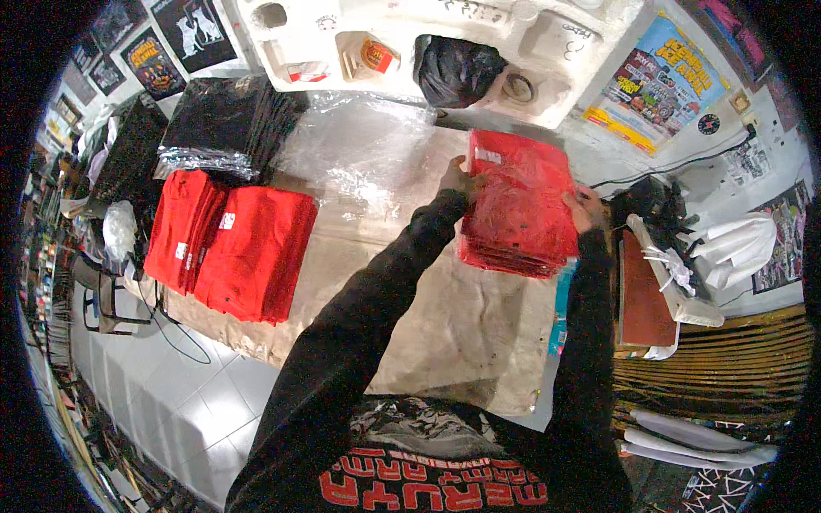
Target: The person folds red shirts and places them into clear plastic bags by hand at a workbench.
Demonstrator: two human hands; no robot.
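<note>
A stack of folded red shirts in clear plastic bags (519, 211) lies at the back right of the table, with a small white print near its far left corner. My left hand (460, 176) grips its left edge. On the opposite edge, my right hand (585, 208) holds the side; some of its fingers are hidden. Whether I hold only the top bag or several is hard to tell. To the left lie two piles of folded red shirts (256, 250) without bags, side by side. Behind the middle of the table are loose clear plastic bags (359, 141).
Black bagged garments (211, 128) are stacked at the back left. A white moulded panel (397, 38) stands behind the table (462, 333), a black plastic bag (455, 70) in one recess. Right of my arm are a brown board (641, 295) and a black cable (667, 170). A chair (106, 295) stands left.
</note>
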